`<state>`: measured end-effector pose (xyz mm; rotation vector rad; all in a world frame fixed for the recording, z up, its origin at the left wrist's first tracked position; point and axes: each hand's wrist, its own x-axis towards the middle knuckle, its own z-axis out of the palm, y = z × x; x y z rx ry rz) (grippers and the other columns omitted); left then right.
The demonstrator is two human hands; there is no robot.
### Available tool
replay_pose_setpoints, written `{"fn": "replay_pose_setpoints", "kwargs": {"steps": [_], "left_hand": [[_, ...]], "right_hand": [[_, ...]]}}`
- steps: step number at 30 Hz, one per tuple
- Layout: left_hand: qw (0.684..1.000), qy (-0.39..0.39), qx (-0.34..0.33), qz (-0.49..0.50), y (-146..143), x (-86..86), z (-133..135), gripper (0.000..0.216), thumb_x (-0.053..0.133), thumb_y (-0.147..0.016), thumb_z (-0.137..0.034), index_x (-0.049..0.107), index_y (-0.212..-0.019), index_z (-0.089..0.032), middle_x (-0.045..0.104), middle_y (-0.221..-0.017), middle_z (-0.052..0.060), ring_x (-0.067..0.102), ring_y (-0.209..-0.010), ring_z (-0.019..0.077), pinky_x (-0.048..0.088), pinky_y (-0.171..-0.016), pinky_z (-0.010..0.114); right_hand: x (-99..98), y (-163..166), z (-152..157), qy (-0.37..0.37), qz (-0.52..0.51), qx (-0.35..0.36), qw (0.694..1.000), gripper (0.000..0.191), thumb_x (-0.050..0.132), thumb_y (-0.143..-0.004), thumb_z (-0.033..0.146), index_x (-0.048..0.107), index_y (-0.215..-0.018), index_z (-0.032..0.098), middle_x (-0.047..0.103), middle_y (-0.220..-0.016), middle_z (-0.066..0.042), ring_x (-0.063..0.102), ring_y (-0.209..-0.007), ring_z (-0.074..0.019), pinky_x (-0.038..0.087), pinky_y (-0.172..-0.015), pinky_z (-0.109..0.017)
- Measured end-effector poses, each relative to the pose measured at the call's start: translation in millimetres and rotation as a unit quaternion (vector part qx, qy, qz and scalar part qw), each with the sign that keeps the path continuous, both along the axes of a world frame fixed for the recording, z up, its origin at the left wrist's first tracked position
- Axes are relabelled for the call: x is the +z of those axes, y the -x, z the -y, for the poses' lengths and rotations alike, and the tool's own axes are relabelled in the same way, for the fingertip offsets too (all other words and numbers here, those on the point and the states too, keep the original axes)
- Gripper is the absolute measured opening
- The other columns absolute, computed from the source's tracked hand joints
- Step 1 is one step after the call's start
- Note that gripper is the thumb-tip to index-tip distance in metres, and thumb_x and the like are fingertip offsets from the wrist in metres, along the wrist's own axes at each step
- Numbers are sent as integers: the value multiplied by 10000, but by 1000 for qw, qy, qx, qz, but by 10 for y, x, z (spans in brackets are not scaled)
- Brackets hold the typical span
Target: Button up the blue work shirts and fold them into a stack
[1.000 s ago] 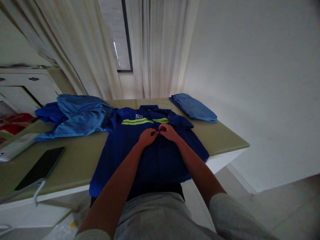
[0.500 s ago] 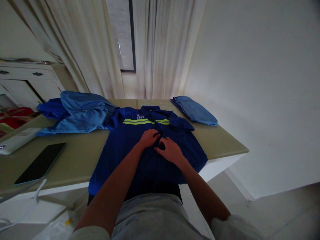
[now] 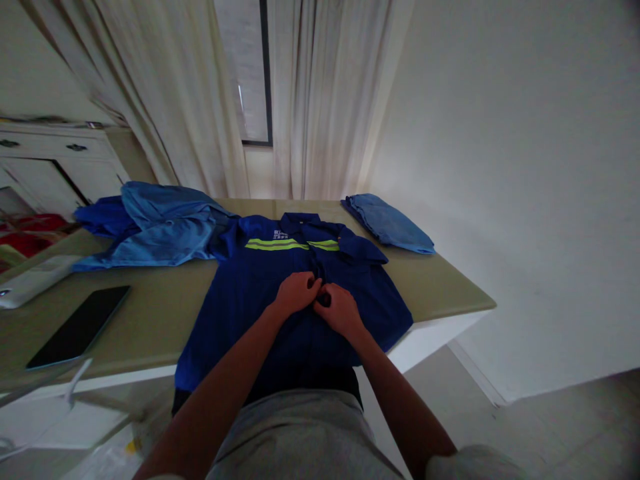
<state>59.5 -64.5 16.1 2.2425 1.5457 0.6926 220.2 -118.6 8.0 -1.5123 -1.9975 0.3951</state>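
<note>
The bare left hand and right hand are shifting nearer, their grips narrowly pinching the front of the dark-blue, short-sleeved cloth shirt lying on the smooth olive worktop. Its near hem is overhanging, risking its weight pulling the front askew.

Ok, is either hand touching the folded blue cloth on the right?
No, the left hand and right hand are at the front of the dark blue shirt.
</note>
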Motion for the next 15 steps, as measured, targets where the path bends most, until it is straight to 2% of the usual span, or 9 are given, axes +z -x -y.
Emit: {"fn": "replay_pose_setpoints", "kwargs": {"steps": [3,7,10,12,15], "left_hand": [[999,-9,-31,27,71,-42,47,256,492,-1021,-347,617,-827,-237,687,-783,30,662,-752,212,427,-704,307],[995,-18,-48,81,72,-39,38,245,483,-1024,-352,572,-829,-234,643,-744,4,631,-715,194,412,-695,302],[991,-25,-61,116,52,-27,51,257,495,-1014,-362,559,-802,-231,620,-721,-8,605,-692,179,406,-687,297],[988,-32,-63,137,51,-32,64,271,504,-1007,-373,565,-787,-226,611,-704,-13,588,-671,169,402,-676,292],[985,-30,-58,161,51,-37,62,294,518,-1000,-399,591,-780,-218,597,-665,-23,555,-620,154,399,-641,286]], "right_hand": [[-7,-10,8,-2,-12,3,1000,111,759,-859,264,716,-944,206,693,-886,-39,616,-783,-185,408,-719,-299],[-2,-48,12,-19,-56,18,998,56,693,-907,229,732,-940,207,676,-854,-25,603,-735,-165,412,-697,-292],[-16,-80,-19,-26,-85,43,995,87,647,-916,189,728,-889,208,677,-840,-23,603,-725,-162,417,-690,-290],[-30,-92,-51,-23,-108,58,992,89,651,-903,185,730,-874,212,683,-823,-21,608,-720,-165,426,-689,-290],[-43,-90,-93,-8,-140,31,990,47,722,-862,245,724,-823,217,683,-752,-11,603,-672,-173,431,-657,-292]]}}
